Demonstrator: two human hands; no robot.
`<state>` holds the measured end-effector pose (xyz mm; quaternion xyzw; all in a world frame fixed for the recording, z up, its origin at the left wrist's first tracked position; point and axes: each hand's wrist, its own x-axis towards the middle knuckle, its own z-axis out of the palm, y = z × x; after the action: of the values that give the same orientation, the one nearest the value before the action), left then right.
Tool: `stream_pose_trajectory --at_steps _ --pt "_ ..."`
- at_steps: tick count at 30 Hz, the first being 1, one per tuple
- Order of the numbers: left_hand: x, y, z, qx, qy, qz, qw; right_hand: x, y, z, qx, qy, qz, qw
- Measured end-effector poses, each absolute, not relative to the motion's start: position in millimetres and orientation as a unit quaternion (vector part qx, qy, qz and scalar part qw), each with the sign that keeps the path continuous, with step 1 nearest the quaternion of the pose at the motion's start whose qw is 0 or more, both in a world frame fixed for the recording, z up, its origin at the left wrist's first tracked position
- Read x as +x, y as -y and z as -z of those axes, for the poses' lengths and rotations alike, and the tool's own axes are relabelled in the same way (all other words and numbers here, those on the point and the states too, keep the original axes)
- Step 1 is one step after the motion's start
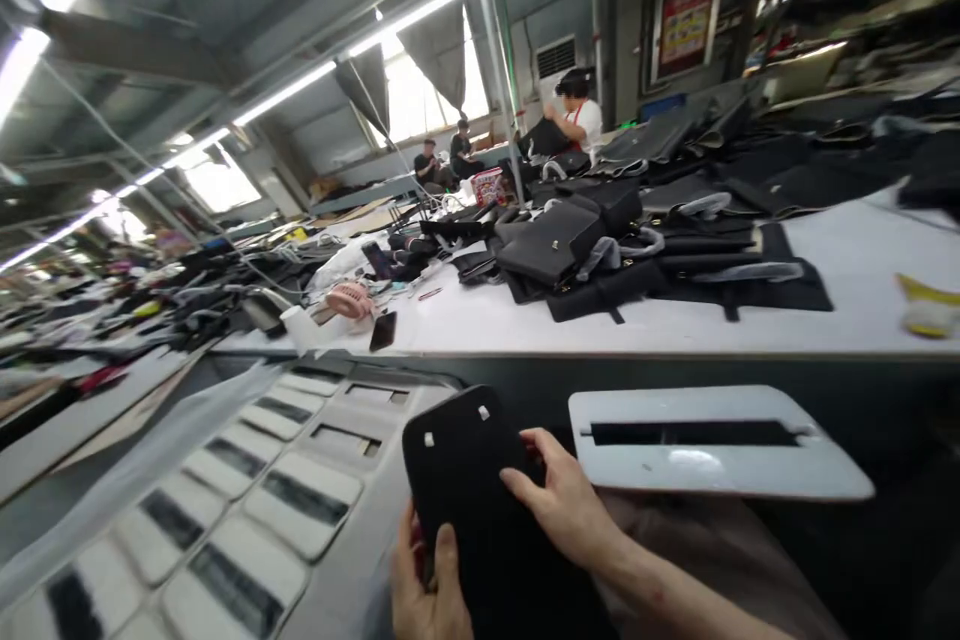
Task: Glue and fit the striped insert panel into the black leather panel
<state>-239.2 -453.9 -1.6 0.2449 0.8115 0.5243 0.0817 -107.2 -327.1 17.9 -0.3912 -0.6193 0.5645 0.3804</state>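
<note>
A black flat panel [480, 530] with rounded top corners and two small white marks near its top edge is held in front of me. My left hand [431, 580] grips its left edge, with the thumb lying on the front. On the opposite edge, my right hand [562, 495] holds the panel between thumb and fingers. To the right lies a pale board [637, 470] with a long dark slot, apart from my hand. At left, pale panels [315, 505] with dark strips are laid out in rows on a grey surface [352, 560].
Beyond my hands runs a long white table [480, 325] with black bags [551, 245], a phone [383, 331], a pink fan [350, 300] and a yellow packet [928, 307]. A person [581, 115] works at the back, two more sit by the windows. A pole [499, 70] rises behind.
</note>
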Motion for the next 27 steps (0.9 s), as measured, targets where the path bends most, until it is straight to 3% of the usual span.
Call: stream_pose_trajectory --at_steps 7,15,27 --pt "-220 429 -14 0.204 -0.813 -0.545 0.024 -107 338 -34 -0.426 0.648 -0.488 0.401" --pt "-215 420 -31 0.183 -0.804 -0.546 0.151 -99 334 -20 -0.453 0.655 -0.425 0.431" --pt "-195 408 3 0.240 -0.731 -0.611 0.189 -73 310 -20 -0.473 0.643 -0.416 0.436"
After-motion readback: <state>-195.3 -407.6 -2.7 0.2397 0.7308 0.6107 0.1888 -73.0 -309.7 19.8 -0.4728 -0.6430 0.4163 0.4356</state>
